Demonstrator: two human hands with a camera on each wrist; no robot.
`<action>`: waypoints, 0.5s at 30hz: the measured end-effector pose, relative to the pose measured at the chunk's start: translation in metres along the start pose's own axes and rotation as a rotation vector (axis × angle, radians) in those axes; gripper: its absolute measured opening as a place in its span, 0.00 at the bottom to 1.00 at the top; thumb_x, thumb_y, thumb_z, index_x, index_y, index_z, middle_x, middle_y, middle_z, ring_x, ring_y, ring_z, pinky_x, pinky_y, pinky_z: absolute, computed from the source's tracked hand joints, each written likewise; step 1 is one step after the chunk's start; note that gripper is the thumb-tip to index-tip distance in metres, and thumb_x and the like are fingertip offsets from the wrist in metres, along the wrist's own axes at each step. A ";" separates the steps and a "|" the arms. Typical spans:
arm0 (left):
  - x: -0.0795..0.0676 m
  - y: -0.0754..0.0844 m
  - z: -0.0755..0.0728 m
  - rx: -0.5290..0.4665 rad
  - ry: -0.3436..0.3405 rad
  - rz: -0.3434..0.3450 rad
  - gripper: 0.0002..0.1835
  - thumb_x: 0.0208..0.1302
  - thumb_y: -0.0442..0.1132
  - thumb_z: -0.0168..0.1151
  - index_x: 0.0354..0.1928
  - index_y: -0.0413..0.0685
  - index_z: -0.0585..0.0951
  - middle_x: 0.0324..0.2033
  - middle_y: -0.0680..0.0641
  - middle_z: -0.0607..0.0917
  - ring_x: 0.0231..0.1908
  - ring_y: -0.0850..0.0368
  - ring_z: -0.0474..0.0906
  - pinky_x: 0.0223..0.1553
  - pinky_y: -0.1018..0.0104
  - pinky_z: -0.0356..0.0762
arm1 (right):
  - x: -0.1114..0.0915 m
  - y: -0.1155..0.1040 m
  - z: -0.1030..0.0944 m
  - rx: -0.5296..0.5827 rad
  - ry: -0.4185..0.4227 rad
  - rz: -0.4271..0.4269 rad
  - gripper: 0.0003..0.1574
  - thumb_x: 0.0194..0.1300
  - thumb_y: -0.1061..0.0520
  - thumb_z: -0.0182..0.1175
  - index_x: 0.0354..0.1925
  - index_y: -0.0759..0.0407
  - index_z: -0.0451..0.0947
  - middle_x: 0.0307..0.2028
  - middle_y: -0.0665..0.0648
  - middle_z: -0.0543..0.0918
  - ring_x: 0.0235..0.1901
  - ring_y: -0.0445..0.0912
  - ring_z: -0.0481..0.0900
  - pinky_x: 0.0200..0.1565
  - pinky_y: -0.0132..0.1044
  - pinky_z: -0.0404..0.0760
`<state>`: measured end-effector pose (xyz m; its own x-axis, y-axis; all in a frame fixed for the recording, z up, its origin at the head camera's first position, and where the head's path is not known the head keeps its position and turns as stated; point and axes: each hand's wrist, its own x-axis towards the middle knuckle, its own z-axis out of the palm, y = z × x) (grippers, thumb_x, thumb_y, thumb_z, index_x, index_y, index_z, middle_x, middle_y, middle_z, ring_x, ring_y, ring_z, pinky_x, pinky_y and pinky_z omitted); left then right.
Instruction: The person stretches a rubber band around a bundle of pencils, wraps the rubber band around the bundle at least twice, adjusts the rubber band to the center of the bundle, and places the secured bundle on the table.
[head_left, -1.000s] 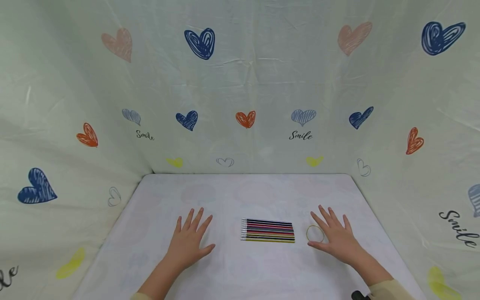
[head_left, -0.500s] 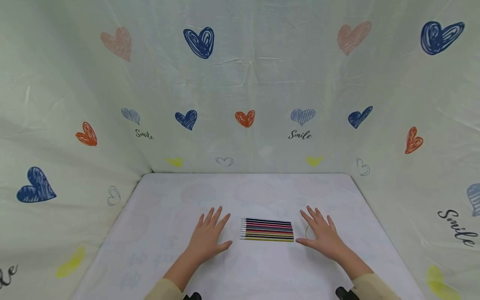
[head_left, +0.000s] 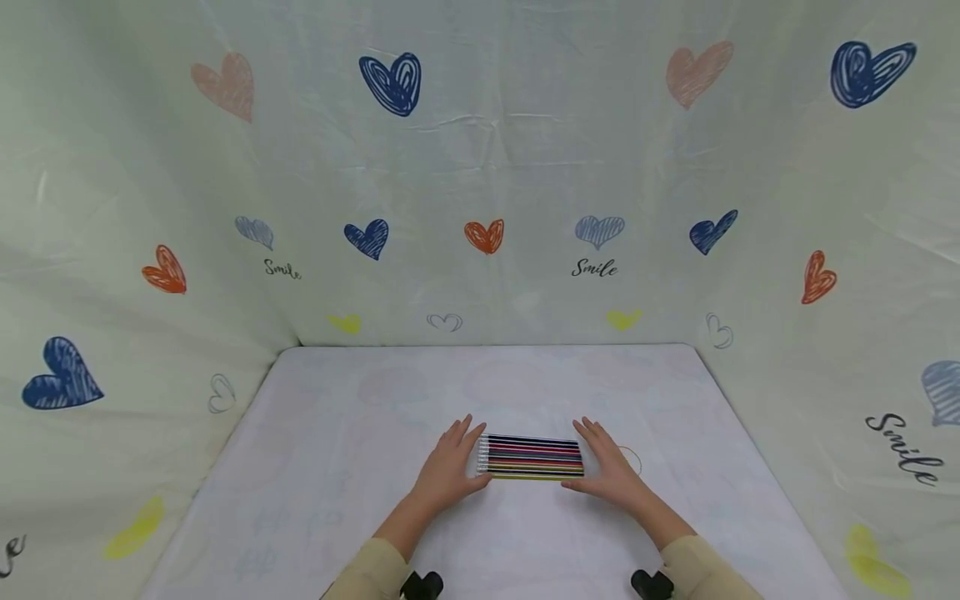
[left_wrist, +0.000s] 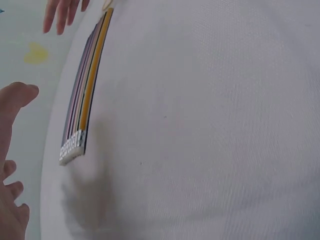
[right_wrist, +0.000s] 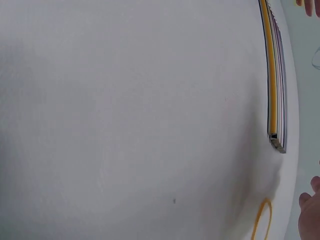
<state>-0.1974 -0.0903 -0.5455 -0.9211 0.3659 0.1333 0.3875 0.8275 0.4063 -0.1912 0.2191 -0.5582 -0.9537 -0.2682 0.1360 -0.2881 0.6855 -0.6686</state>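
Several striped pencils (head_left: 534,458) lie side by side in a flat row on the table, their silver ferrules and white erasers pointing left. My left hand (head_left: 446,468) is at the eraser end, with thumb and fingers spread around that side. At the opposite end my right hand (head_left: 613,472) spreads its fingers the same way, the thumb overlapping the row's near corner in the head view. In the left wrist view a gap shows between the left thumb and the pencils (left_wrist: 86,85). A thin yellow rubber band (right_wrist: 258,220) lies on the table past the pencils' right end, partly hidden by my right hand in the head view.
The white table (head_left: 315,417) has rounded far corners. A pale curtain (head_left: 495,142) printed with hearts and "Smile" hangs behind it and along both sides. A black device (head_left: 422,586) sits on the left wrist, another (head_left: 651,585) on the right.
Both hands have moved inward from either side of the table to the two ends of the pencil row. The pencils and rubber band stay in place.
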 end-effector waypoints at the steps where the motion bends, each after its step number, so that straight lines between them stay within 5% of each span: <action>1: 0.002 0.001 0.004 -0.036 -0.003 -0.015 0.43 0.53 0.53 0.71 0.70 0.47 0.66 0.70 0.39 0.62 0.69 0.38 0.56 0.63 0.43 0.61 | 0.001 0.002 0.003 0.020 0.006 -0.002 0.64 0.45 0.42 0.77 0.72 0.63 0.57 0.71 0.69 0.56 0.70 0.68 0.49 0.62 0.68 0.54; 10: 0.017 -0.002 0.032 -0.390 0.083 -0.100 0.43 0.54 0.45 0.73 0.69 0.42 0.65 0.68 0.35 0.64 0.68 0.36 0.57 0.64 0.41 0.57 | 0.010 0.012 0.027 0.115 0.036 0.072 0.65 0.45 0.45 0.79 0.73 0.59 0.56 0.73 0.66 0.53 0.70 0.64 0.51 0.62 0.64 0.58; 15: 0.021 -0.004 0.041 -0.488 0.099 -0.086 0.43 0.53 0.42 0.74 0.69 0.39 0.64 0.68 0.32 0.63 0.68 0.35 0.57 0.63 0.40 0.58 | 0.013 0.015 0.034 0.144 0.023 0.122 0.67 0.43 0.43 0.79 0.74 0.56 0.55 0.74 0.65 0.51 0.71 0.63 0.49 0.63 0.63 0.57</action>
<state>-0.2168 -0.0687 -0.5813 -0.9573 0.2435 0.1559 0.2685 0.5488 0.7916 -0.2049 0.2025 -0.5911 -0.9830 -0.1724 0.0634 -0.1568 0.6074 -0.7788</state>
